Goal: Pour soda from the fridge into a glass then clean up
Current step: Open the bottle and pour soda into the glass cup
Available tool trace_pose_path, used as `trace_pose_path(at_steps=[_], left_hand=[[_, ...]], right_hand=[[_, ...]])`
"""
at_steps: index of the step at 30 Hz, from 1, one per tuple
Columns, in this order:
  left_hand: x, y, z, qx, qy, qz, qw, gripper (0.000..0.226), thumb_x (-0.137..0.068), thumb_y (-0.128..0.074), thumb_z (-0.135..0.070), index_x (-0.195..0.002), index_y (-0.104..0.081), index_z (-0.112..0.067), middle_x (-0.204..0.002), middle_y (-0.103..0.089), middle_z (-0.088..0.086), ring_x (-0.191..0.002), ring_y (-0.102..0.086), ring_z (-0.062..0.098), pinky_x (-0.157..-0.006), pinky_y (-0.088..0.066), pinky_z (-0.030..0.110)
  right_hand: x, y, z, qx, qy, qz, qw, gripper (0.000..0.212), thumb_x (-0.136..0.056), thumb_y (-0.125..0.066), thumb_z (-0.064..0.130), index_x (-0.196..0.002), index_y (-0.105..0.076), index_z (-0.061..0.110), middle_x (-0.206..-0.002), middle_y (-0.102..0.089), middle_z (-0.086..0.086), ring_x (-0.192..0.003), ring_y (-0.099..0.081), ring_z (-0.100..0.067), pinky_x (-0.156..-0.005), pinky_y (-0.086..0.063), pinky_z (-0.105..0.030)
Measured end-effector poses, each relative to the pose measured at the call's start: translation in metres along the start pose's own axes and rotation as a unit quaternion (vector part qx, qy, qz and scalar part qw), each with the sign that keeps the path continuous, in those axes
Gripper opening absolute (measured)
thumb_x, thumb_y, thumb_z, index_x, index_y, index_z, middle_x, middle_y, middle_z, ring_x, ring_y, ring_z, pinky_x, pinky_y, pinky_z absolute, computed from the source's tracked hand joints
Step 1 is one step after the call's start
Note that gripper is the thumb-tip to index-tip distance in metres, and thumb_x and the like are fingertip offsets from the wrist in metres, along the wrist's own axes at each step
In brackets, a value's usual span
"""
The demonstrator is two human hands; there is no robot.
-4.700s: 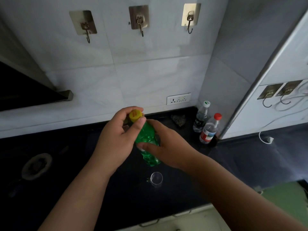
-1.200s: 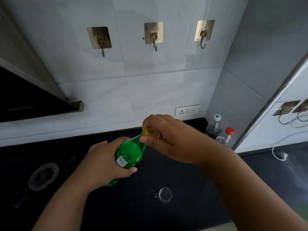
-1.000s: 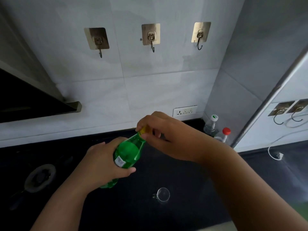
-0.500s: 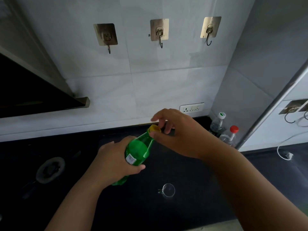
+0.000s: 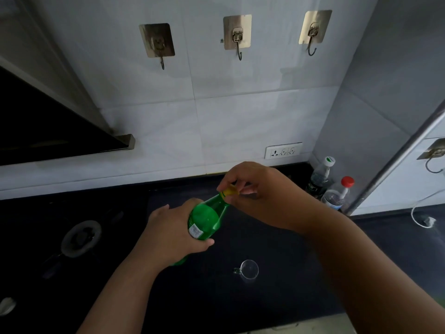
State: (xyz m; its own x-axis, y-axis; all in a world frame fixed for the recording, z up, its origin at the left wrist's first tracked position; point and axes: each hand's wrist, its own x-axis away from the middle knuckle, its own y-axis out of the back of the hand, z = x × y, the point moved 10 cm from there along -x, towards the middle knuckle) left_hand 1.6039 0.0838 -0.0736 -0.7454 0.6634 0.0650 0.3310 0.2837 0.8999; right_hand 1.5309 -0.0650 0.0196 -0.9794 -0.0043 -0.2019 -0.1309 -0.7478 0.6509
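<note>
So the hands are swapped from a few seconds back. The left hand [image 5: 173, 235] is now wrapping its fingers round the belly of the green plastic soda bottle [image 5: 204, 220], holding it tilted in the air with the neck pointing up at the right hand [image 5: 262, 198]. Half a second ago the right fingers were sitting loose over the top. Now they're pinching tight on the small yellow screw cap [image 5: 228, 192] again, so I'm reading this as a re-grip for another twist. The cap's still sitting on the neck, so nothing is getting poured yet.

The small clear glass with a side handle [image 5: 249, 271] is standing on the black stone countertop [image 5: 277, 300], below the right fingertips and nearer the person, well apart from the bottle. Room-wise it's looking fine, with bare counter lying under both sets of fingers. A white-capped clear water bottle [image 5: 320, 177] and a red-capped one [image 5: 338, 194] are standing beyond the right knuckles in the corner. The counter's front edge is running near the glass, so the pour is wanting a careful tilt.
</note>
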Motion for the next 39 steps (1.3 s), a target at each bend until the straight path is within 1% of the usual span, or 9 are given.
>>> trace_pose_path(at_steps=[4, 8, 10, 13, 18, 29, 33, 35, 39], left_hand=[[-0.001, -0.005, 0.001, -0.006, -0.001, 0.008, 1.000, 0.077, -0.067, -0.075, -0.067, -0.132, -0.038, -0.049, -0.104, -0.056, -0.032, -0.096, -0.038, -0.005, -0.119, -0.012, 0.030], [-0.004, -0.010, 0.004, -0.014, -0.004, 0.016, 1.000, 0.076, -0.066, -0.074, -0.069, -0.130, -0.037, -0.051, -0.100, -0.055, -0.034, -0.098, -0.042, -0.008, -0.120, -0.012, 0.032], [-0.006, -0.013, 0.005, -0.017, -0.007, 0.021, 1.000, 0.077, -0.065, -0.073, -0.071, -0.130, -0.036, -0.051, -0.101, -0.057, -0.033, -0.103, -0.049, -0.007, -0.120, -0.012, 0.033], [-0.008, -0.016, 0.008, -0.015, -0.003, 0.026, 1.000, 0.077, -0.064, -0.071, -0.073, -0.129, -0.034, -0.053, -0.101, -0.058, -0.033, -0.105, -0.052, -0.007, -0.121, -0.012, 0.034], [-0.012, -0.020, 0.011, -0.018, -0.005, 0.023, 1.000, 0.076, -0.063, -0.070, -0.074, -0.127, -0.034, -0.053, -0.096, -0.058, -0.034, -0.106, -0.055, -0.006, -0.121, -0.014, 0.036], [-0.015, -0.028, 0.019, 0.004, 0.041, 0.014, 0.999, 0.077, -0.064, -0.077, -0.067, -0.130, -0.041, -0.047, -0.107, -0.065, -0.021, -0.116, -0.059, 0.015, -0.120, -0.021, 0.039], [-0.017, -0.034, 0.027, 0.063, 0.061, -0.008, 0.996, 0.072, -0.064, -0.084, -0.057, -0.124, -0.044, -0.048, -0.085, -0.057, -0.030, -0.100, -0.061, 0.010, -0.110, -0.038, 0.040], [-0.017, -0.043, 0.033, 0.099, 0.072, -0.018, 0.992, 0.072, -0.062, -0.087, -0.054, -0.122, -0.047, -0.049, -0.085, -0.058, -0.031, -0.099, -0.064, 0.011, -0.101, -0.048, 0.038], [-0.020, -0.060, 0.047, 0.101, 0.100, -0.064, 0.988, 0.073, -0.054, -0.083, -0.064, -0.117, -0.052, -0.045, -0.093, -0.064, -0.020, -0.101, -0.065, 0.015, -0.093, -0.051, 0.037]], right_hand=[[0.000, 0.001, -0.012, 0.008, -0.028, -0.001, 1.000, 0.038, -0.088, -0.075, 0.022, -0.125, -0.068, 0.026, -0.114, -0.065, 0.012, -0.099, -0.066, -0.002, -0.092, -0.056, -0.026], [0.000, 0.000, -0.020, 0.046, -0.057, 0.001, 0.997, 0.022, -0.088, -0.074, 0.037, -0.108, -0.076, 0.028, -0.089, -0.071, 0.013, -0.080, -0.067, -0.001, -0.079, -0.057, -0.026], [0.001, -0.002, -0.021, 0.066, -0.061, 0.016, 0.996, 0.023, -0.089, -0.071, 0.041, -0.111, -0.073, 0.033, -0.083, -0.070, 0.014, -0.076, -0.065, 0.002, -0.072, -0.054, -0.020], [0.002, -0.006, -0.020, 0.063, -0.044, 0.042, 0.996, 0.029, -0.091, -0.069, 0.029, -0.119, -0.070, 0.035, -0.090, -0.067, 0.014, -0.080, -0.063, 0.004, -0.074, -0.050, -0.014], [0.001, -0.007, -0.020, 0.021, -0.021, 0.034, 0.999, 0.026, -0.086, -0.075, 0.020, -0.110, -0.073, 0.031, -0.104, -0.065, 0.011, -0.085, -0.068, -0.006, -0.086, -0.058, -0.033], [0.000, -0.006, -0.045, -0.026, -0.014, -0.020, 0.999, 0.028, -0.087, -0.075, 0.009, -0.110, -0.070, 0.023, -0.107, -0.064, 0.008, -0.099, -0.065, -0.009, -0.091, -0.055, -0.028], [0.011, -0.012, -0.106, -0.152, -0.132, -0.089, 0.975, 0.032, -0.082, -0.080, 0.007, -0.111, -0.070, 0.018, -0.101, -0.076, 0.001, -0.094, -0.073, -0.005, -0.087, -0.056, -0.022], [0.026, -0.025, -0.155, -0.142, -0.207, -0.101, 0.963, 0.030, -0.079, -0.083, 0.008, -0.104, -0.068, 0.018, -0.097, -0.077, 0.002, -0.089, -0.073, -0.004, -0.082, -0.056, -0.022], [0.069, -0.061, -0.241, -0.115, -0.332, -0.098, 0.931, 0.036, -0.074, -0.085, 0.010, -0.096, -0.063, 0.028, -0.096, -0.074, 0.004, -0.091, -0.072, -0.012, -0.086, -0.059, -0.038]])
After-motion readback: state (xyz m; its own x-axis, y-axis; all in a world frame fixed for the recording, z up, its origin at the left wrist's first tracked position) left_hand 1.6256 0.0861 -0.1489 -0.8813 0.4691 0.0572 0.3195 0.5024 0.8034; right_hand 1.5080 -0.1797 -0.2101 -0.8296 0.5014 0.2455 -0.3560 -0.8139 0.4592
